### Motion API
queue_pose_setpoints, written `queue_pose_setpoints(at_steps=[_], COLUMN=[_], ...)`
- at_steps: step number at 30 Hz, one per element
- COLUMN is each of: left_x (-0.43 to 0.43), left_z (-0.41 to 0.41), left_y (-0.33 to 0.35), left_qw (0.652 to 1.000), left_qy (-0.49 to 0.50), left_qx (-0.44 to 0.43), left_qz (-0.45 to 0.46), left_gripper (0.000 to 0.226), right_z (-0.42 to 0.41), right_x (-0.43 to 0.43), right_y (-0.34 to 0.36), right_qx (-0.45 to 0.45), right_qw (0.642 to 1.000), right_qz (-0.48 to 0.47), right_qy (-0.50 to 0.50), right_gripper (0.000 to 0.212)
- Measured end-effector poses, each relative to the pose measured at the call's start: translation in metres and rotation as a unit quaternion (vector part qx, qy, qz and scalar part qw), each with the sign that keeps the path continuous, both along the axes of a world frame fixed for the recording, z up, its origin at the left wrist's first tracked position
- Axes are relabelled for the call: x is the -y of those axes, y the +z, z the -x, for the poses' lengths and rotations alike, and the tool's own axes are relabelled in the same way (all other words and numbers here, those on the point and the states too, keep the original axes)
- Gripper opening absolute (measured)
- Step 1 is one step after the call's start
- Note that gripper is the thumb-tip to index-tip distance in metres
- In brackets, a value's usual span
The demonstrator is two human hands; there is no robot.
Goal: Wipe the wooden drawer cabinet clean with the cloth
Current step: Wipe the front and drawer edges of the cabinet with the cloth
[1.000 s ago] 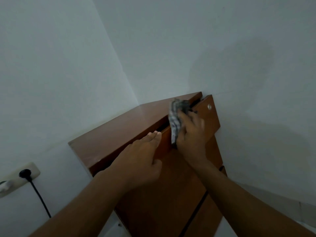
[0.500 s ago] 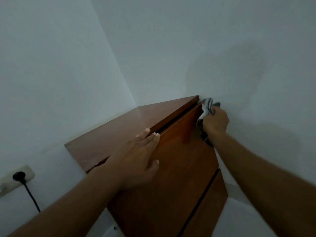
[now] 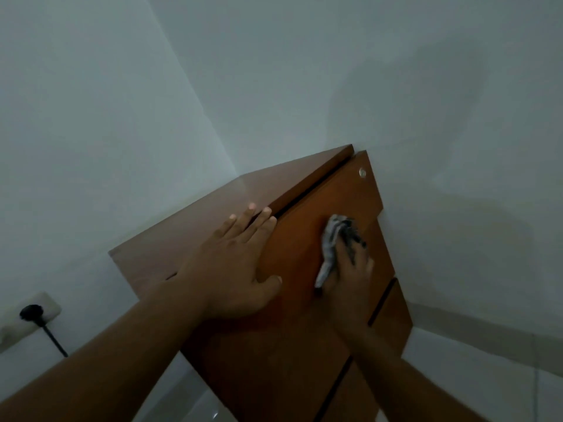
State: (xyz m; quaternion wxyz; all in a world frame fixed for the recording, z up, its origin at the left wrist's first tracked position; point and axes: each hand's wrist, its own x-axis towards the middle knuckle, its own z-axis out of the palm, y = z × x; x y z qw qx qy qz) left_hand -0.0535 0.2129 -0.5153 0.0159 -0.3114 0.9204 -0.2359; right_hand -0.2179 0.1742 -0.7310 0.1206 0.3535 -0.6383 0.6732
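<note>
The wooden drawer cabinet [image 3: 298, 345] stands in a corner between two white walls, seen from above. My left hand [image 3: 231, 269] lies flat with straight fingers over the front edge of the cabinet top, its thumb on the top drawer front. My right hand [image 3: 350, 284] grips a crumpled checked grey cloth [image 3: 335, 239] and presses it against the top drawer front, below a small metal lock [image 3: 362, 172] near the drawer's upper right corner.
A white wall socket [image 3: 39, 312] with a black plug and cable sits on the left wall, low beside the cabinet. A white wall runs close along the cabinet's right side. Pale floor tiles [image 3: 472, 376] show at the lower right.
My right hand has brought the cloth from the drawer's upper right corner down and left onto the middle of the drawer front. My left hand stays on the top edge.
</note>
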Motion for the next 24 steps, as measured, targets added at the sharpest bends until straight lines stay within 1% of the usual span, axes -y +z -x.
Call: queue_pose_setpoints(at_steps=[1, 2, 4, 5, 6, 8, 10, 12, 13, 14, 16, 17, 18, 19, 20, 22, 23, 24], left_x=[-0.003, -0.005, -0.009, -0.009, -0.008, -0.008, -0.008, -0.009, -0.009, -0.010, -0.011, -0.012, -0.012, -0.012, -0.013, -0.013, -0.012, -0.012], left_z=[0.001, 0.002, 0.004, 0.004, 0.005, 0.006, 0.007, 0.007, 0.007, 0.008, 0.009, 0.010, 0.010, 0.010, 0.011, 0.012, 0.012, 0.012], left_y=[-0.003, -0.005, -0.008, -0.008, -0.007, -0.007, -0.009, -0.011, -0.012, -0.012, -0.011, -0.011, -0.010, -0.009, -0.008, -0.006, -0.005, -0.005], left_qw=[1.000, 1.000, 1.000, 1.000, 1.000, 0.999, 0.999, 0.998, 0.997, 0.996, 0.994, 0.993, 0.993, 0.992, 0.992, 0.992, 0.992, 0.992], left_qy=[0.001, 0.001, -0.001, -0.003, -0.004, -0.005, -0.004, -0.005, -0.006, -0.009, -0.010, -0.008, -0.005, -0.003, -0.002, -0.003, -0.004, -0.007], left_qx=[0.000, 0.005, 0.006, -0.005, -0.017, -0.027, -0.036, -0.050, -0.058, -0.067, -0.086, -0.092, -0.097, -0.099, -0.100, -0.100, -0.103, -0.105], left_qz=[-0.006, -0.008, -0.008, -0.014, -0.022, -0.034, -0.037, -0.042, -0.046, -0.050, -0.062, -0.069, -0.074, -0.075, -0.074, -0.072, -0.071, -0.069], left_gripper=[0.098, 0.096, 0.092, 0.092, 0.092, 0.095, 0.098, 0.099, 0.099, 0.099, 0.097, 0.096, 0.096, 0.096, 0.096, 0.095, 0.095, 0.094], right_z=[0.017, 0.029, 0.037, 0.035, 0.032, 0.025, 0.013, -0.007, -0.017, -0.027, -0.038, -0.034, -0.026, -0.013, 0.002, 0.040, 0.057, 0.066], right_x=[0.005, 0.005, -0.002, -0.006, -0.010, -0.016, -0.021, -0.032, -0.037, -0.039, -0.035, -0.029, -0.020, -0.009, -0.001, 0.014, 0.017, 0.017], right_y=[-0.012, -0.024, -0.042, -0.047, -0.048, -0.039, -0.016, 0.020, 0.033, 0.042, 0.042, 0.038, 0.033, 0.027, 0.025, 0.027, 0.031, 0.038], right_qx=[0.061, 0.121, 0.173, 0.186, 0.202, 0.211, 0.167, 0.109, 0.067, 0.016, -0.078, -0.101, -0.107, -0.089, -0.048, 0.068, 0.124, 0.155], right_qw=[0.997, 0.990, 0.980, 0.977, 0.974, 0.975, 0.984, 0.988, 0.991, 0.993, 0.987, 0.986, 0.989, 0.994, 0.998, 0.996, 0.990, 0.986], right_qz=[-0.027, -0.034, -0.044, -0.030, -0.006, 0.027, 0.066, 0.108, 0.113, 0.099, 0.030, 0.015, 0.019, 0.019, 0.001, -0.048, -0.053, -0.046], right_qy=[0.026, 0.057, 0.093, 0.100, 0.101, 0.055, -0.002, 0.002, 0.027, 0.062, 0.137, 0.132, 0.098, 0.067, 0.046, 0.037, 0.042, 0.041], right_gripper=[0.043, 0.038, 0.028, 0.029, 0.037, 0.051, 0.052, 0.048, 0.047, 0.047, 0.053, 0.054, 0.052, 0.049, 0.046, 0.042, 0.040, 0.039])
